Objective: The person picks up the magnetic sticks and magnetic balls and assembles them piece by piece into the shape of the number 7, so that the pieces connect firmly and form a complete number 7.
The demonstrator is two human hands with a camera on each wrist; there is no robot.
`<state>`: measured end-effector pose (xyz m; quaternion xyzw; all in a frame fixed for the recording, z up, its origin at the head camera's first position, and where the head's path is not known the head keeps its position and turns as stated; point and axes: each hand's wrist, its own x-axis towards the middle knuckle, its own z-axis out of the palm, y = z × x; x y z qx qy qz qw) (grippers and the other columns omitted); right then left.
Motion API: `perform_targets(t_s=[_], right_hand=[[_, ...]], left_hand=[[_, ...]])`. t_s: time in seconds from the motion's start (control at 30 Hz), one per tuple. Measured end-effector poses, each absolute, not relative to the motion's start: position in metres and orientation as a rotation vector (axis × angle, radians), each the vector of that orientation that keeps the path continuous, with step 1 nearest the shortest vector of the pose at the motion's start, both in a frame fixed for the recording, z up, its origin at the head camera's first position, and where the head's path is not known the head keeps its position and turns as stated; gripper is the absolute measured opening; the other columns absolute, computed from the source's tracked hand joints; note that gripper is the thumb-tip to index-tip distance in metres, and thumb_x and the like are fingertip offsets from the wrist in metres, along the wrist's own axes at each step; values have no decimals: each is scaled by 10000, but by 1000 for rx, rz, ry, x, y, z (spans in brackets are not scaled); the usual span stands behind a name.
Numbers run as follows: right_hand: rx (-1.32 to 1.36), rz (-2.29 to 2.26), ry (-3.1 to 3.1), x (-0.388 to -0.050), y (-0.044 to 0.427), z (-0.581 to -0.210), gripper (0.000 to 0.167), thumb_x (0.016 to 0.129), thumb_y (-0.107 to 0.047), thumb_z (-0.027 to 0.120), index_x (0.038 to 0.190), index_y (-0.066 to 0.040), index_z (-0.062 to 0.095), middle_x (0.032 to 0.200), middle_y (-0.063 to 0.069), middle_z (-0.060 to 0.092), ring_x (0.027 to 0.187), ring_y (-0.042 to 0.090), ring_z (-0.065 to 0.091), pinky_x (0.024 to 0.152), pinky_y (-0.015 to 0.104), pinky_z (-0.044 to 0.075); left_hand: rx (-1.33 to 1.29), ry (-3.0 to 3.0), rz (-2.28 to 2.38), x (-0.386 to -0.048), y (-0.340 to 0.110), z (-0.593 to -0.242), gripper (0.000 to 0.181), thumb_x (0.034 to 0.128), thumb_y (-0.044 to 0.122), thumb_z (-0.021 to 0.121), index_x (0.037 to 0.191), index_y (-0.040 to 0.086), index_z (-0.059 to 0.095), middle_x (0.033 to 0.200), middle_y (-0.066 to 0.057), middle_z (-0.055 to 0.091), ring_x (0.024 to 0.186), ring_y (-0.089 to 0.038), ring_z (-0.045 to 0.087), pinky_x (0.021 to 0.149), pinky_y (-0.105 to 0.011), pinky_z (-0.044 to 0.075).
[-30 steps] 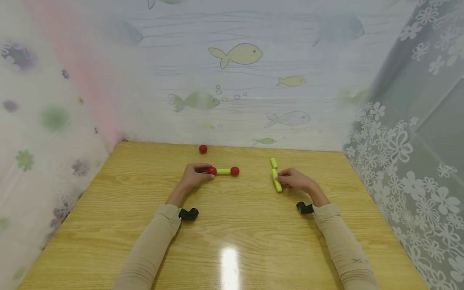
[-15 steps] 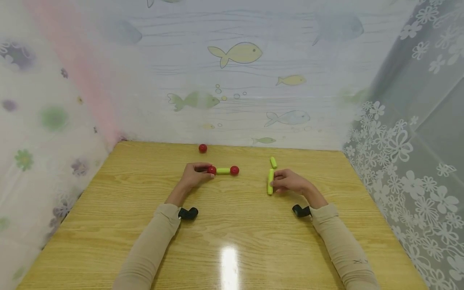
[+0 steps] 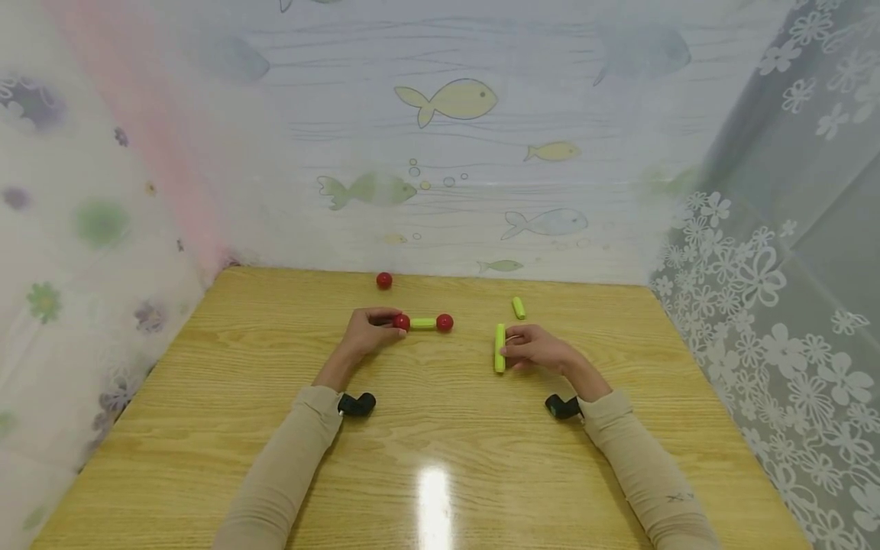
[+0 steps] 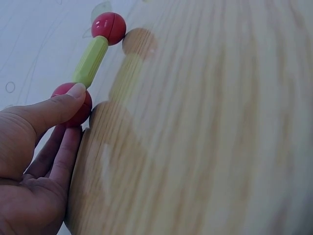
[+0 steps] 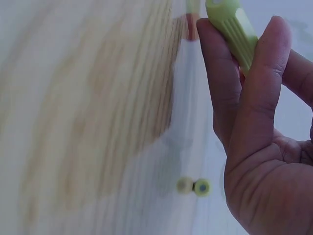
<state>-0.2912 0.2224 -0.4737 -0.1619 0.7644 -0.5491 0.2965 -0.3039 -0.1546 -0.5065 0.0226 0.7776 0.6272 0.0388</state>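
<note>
In the head view, take the joined piece, a short yellow-green rod with a red ball at each end, as your landmark on the table. Your left hand pinches its left ball. Your right hand, to the right of the piece and apart from it, grips the longer rod, which points roughly crosswise to the piece. A loose ball sits beyond the piece to its left, a loose short rod beyond it to its right. The step in hand looks like steadying the piece while you have the longer rod ready

In the left wrist view, your thumb lies on the near ball of the piece, with fingers behind it; the right ball is clear of your hand

In the right wrist view, your fingertips hold the longer rod, a small hole showing in its end. The next move seems to call for turning that end towards 1 of the piece's balls, keeping your left pinch firm
</note>
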Motion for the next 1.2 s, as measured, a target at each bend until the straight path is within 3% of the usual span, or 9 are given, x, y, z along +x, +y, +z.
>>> perform_targets(t_s=[0.47,0.67,0.97,1.2], right_hand=[[-416,-1472,1985,-278,190,-474,635,1038,-164,603,1528,109,303,1299,202,632,1013,142,684,792,291,601],[-442,-1533,1899,-274,182,-476,568,1056,-123,552,1503,133,312,1250,163,636,1027,155,683,875,335,599],[-462,-1562,1831,-270,170,-479,538,1074,-94,497,1515,136,289,1341,257,576,1091,191,672,955,380,572],[-482,-1547,1821,-269,159,-477,504,1068,-87,510,1485,141,342,1322,283,584,1083,211,678,957,406,572]], left_hand=[[73,2378,1928,-303,-154,-505,457,826,49,848,1262,31,711,1268,-198,687,1163,-293,653,893,-269,559],[68,2367,1934,-303,-155,-505,466,828,52,847,1270,24,703,1273,-202,684,1165,-284,654,897,-261,558],[48,2356,1943,-302,-155,-505,458,827,36,844,1263,13,703,1278,-208,679,1182,-308,652,922,-291,563],[39,2366,1940,-302,-154,-504,456,822,40,849,1256,20,710,1283,-204,678,1194,-312,646,959,-324,554]])
